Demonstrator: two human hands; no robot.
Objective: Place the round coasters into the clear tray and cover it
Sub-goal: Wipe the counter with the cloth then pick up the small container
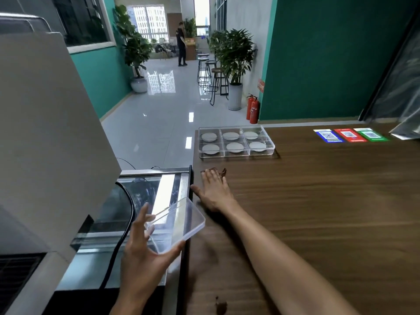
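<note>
Left hand [145, 253] around lid [179, 223] (right hand [213, 192] flat)

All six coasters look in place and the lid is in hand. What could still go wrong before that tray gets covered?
The left hand holds the clear lid by one end, out past the counter edge over the glass case, so a slip might drop it there. The tray sits at the counter's far corner; a clumsy press might push it toward the edge. The right hand rests flat on the counter, not steadying the tray.
</note>
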